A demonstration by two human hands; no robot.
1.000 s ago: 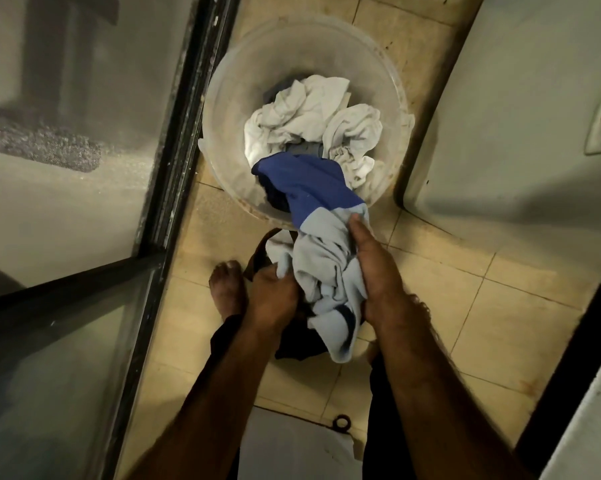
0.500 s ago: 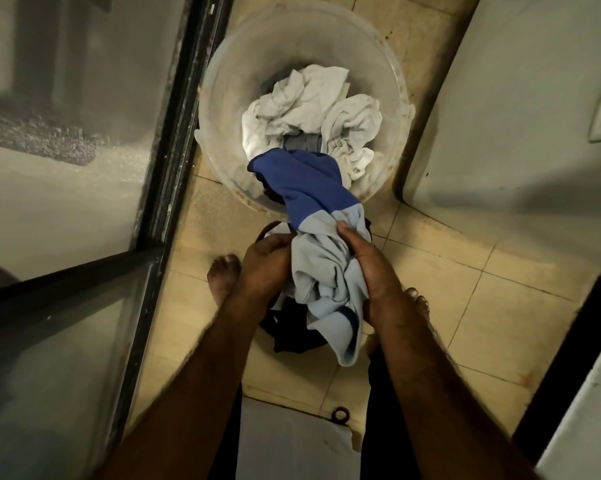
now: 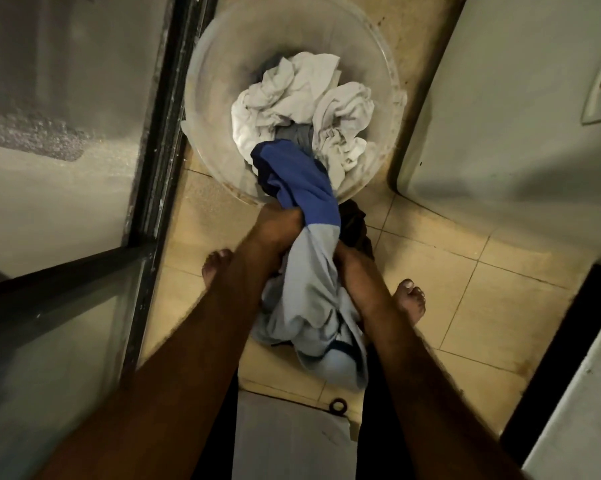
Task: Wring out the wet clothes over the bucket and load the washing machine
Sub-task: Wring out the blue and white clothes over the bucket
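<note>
A clear plastic bucket stands on the tiled floor ahead of me, holding crumpled white clothes. A blue and pale grey garment trails from inside the bucket over its near rim and down between my arms. My left hand grips it at the rim where blue meets grey. My right hand grips the grey part just below and to the right. A dark cloth lies on the floor behind my hands. The loose grey end hangs near my feet.
A white washing machine fills the upper right beside the bucket. A glass door with a dark frame runs down the left. My bare feet stand on the beige tiles. A white board with a small ring lies below.
My left hand has moved up the garment to the bucket's near rim. My right hand shifted its grip on the grey part, and more grey cloth now hangs low between my arms.
</note>
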